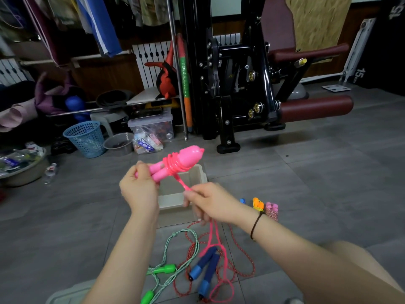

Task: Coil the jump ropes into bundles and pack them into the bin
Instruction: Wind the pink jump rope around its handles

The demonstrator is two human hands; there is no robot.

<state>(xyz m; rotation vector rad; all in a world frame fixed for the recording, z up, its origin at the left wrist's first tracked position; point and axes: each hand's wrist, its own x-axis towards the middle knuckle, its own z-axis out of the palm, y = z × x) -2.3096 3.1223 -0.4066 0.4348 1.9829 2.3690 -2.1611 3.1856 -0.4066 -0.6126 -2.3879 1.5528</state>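
The left hand (pixel 138 189) squeezes the pink handles (pixel 175 165), and the right hand (pixel 208 202) pinches the pink rope (pixel 183 184) just beside them. The rope looks soft and floppy (pull it snug). The bin (pixel 175 200) sits under both hands.

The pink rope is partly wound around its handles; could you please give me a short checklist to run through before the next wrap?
1. Left hand grips the pink handles together: ok.
2. Right hand holds the pink rope taut from the wraps: ok.
3. Wraps already on the handles sit snug, not slipping: ok, as far as visible.
4. Loose pink tail on the floor is free of the red rope and blue handles: not ok, they overlap.
5. Bin sits open below the hands: ok.
6. Room left inside the bin: cannot tell, the hands hide most of it.
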